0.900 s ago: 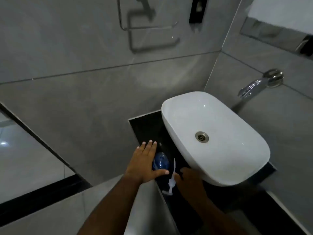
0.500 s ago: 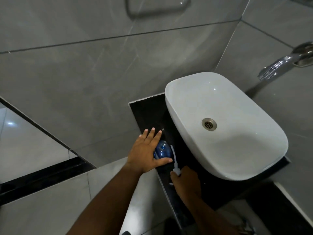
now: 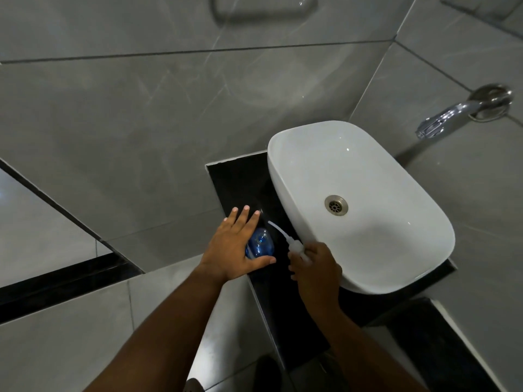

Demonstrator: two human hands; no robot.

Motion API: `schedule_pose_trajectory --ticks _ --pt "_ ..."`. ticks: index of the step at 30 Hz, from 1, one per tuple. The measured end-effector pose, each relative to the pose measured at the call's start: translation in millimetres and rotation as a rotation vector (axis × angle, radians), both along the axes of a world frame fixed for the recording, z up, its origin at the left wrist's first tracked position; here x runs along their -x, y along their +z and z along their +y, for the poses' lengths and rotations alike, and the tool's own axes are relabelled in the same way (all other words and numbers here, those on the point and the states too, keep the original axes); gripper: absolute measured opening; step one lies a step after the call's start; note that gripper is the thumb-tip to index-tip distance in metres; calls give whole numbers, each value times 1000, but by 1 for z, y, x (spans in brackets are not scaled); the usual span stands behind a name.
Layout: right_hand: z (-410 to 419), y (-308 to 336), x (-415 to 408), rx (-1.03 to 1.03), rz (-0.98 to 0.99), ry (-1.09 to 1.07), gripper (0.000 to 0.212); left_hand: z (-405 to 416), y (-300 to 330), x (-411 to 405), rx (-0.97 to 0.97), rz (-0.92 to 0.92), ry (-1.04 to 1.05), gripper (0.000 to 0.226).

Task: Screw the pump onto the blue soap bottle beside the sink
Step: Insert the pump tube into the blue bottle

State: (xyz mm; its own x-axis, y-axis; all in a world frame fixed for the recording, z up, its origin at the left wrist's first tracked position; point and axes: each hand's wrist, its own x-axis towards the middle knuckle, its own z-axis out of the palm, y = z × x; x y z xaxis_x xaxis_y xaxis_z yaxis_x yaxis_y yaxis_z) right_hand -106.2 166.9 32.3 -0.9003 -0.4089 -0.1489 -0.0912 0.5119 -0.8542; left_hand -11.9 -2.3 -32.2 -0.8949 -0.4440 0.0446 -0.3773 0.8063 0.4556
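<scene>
Head view: black counter (image 3: 240,179) beside white sink (image 3: 396,250).
Left hand (image 3: 232,250): fingers spread wide, cupping blue soap bottle (image 3: 261,246) between thumb and fingers.
Right hand (image 3: 317,267): fingers closed around pump (image 3: 294,246); its tube extends beyond the fingertips, apart from the bottle.

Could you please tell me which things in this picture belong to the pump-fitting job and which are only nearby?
Part of the job:
- round blue plastic soap bottle, under the left hand
- white plastic pump with its thin dip tube, gripped in the right hand

Just nearby:
- white ceramic basin
- chrome wall spout
- black counter ledge
</scene>
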Motion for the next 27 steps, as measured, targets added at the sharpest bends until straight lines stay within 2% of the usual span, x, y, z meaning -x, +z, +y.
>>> schedule_pose_trajectory --ticks 3,9,17,27 --pt "-4 11 0 9 43 65 20 0 -1 0 -15 -5 6 114" --pt "-9 52 12 -78 391 227 25 -1 -5 0 -30 -2 3 112" --pt "-17 120 24 -231 426 558 32 -4 -14 0 -32 -9 8 109" --pt "-64 127 19 -518 493 812 39 -4 -17 2 -61 -2 23 107"
